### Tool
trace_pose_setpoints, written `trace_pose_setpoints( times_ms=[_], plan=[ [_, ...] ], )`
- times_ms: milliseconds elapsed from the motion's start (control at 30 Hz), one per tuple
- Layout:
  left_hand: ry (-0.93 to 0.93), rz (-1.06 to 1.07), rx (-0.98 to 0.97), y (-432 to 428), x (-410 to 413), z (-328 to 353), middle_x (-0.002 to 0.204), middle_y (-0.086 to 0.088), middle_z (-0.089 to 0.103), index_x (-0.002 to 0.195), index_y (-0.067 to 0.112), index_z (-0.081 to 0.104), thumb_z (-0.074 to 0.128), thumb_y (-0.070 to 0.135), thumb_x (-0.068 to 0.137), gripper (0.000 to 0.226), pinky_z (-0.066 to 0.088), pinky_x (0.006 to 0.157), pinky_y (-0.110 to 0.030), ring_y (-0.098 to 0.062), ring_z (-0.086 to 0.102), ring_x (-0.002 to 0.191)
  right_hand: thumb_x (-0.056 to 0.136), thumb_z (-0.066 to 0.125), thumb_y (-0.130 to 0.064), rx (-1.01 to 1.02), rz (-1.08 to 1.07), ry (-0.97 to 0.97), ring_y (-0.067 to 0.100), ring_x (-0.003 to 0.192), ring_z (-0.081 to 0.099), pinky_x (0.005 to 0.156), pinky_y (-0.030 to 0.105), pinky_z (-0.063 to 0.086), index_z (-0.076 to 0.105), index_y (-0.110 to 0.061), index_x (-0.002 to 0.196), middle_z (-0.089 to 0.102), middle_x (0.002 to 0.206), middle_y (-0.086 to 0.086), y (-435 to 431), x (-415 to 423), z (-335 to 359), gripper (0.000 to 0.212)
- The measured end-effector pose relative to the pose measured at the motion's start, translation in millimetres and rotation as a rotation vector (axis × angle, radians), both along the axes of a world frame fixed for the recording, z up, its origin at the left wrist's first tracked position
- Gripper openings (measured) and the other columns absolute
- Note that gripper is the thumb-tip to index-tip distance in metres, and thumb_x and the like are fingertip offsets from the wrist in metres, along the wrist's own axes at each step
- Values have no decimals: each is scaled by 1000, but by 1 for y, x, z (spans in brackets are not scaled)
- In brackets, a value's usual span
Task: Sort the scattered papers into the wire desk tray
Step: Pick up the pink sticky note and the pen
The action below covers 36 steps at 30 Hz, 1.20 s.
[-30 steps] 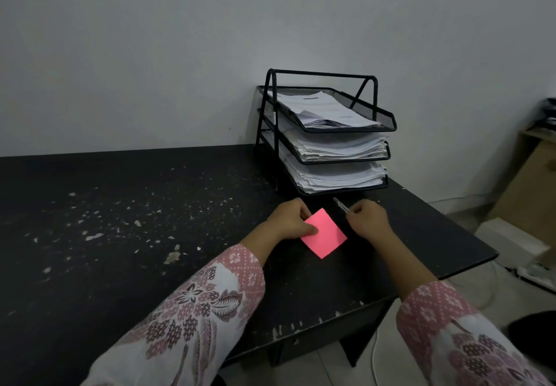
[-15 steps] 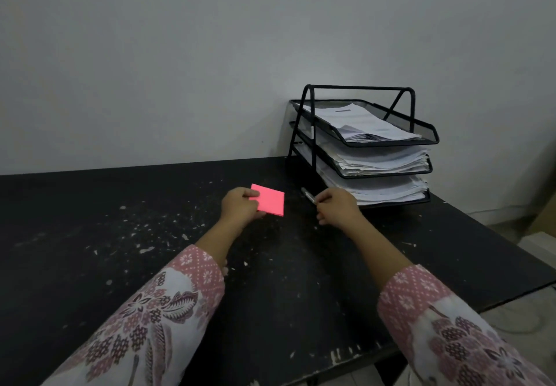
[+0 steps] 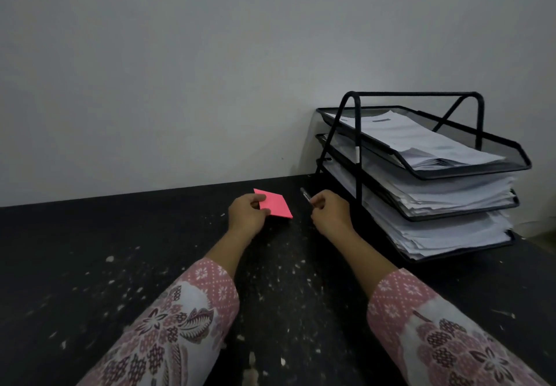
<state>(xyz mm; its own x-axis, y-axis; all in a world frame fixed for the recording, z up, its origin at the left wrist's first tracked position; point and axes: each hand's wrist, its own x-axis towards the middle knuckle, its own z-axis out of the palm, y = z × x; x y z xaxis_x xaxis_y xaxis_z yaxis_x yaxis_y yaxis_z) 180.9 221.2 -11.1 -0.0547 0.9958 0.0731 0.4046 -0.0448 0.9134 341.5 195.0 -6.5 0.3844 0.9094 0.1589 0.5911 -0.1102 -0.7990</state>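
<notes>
Beside the tray (image 3: pixel 469 172), left hand (image 3: pixel 247 214) pinches pink note (image 3: pixel 275 203); right hand (image 3: pixel 329 212) grips half-hidden pen (image 3: pixel 306 195).

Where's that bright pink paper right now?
In the head view the pink paper sits near the middle, pinched in the left hand just above the black desk, left of the right hand and the wire tray.

Pink notepad (image 3: pixel 275 204); black tray (image 3: pixel 421 175); white papers (image 3: pixel 427 142); pink floral sleeves (image 3: pixel 168 328).
</notes>
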Motion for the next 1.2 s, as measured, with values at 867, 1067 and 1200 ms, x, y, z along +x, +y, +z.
trace_pose_setpoints(
  times_ms=[867,1067,1200],
  plan=[
    [624,7,234,74,33,-34,123,-5,48,122,27,62,55,37,92,33,34,95,-35,-25,37,119,88,43,7,80,-99,-249,32,104,55,88,40,49,61,-2,102,61,107,19,109,13,-36,24],
    [586,-14,246,69,24,-32,127,-4,49,126,23,57,55,32,93,35,33,99,-35,-25,39,121,85,45,10,94,-73,-244,28,102,58,89,31,48,63,-1,106,59,113,18,113,9,-37,30],
    [648,-33,267,62,13,-34,127,-4,49,122,21,58,55,33,92,32,32,98,-35,-23,40,119,85,46,8,117,-76,-221,25,95,59,80,25,45,65,0,103,61,108,17,110,8,-37,27]
  ],
)
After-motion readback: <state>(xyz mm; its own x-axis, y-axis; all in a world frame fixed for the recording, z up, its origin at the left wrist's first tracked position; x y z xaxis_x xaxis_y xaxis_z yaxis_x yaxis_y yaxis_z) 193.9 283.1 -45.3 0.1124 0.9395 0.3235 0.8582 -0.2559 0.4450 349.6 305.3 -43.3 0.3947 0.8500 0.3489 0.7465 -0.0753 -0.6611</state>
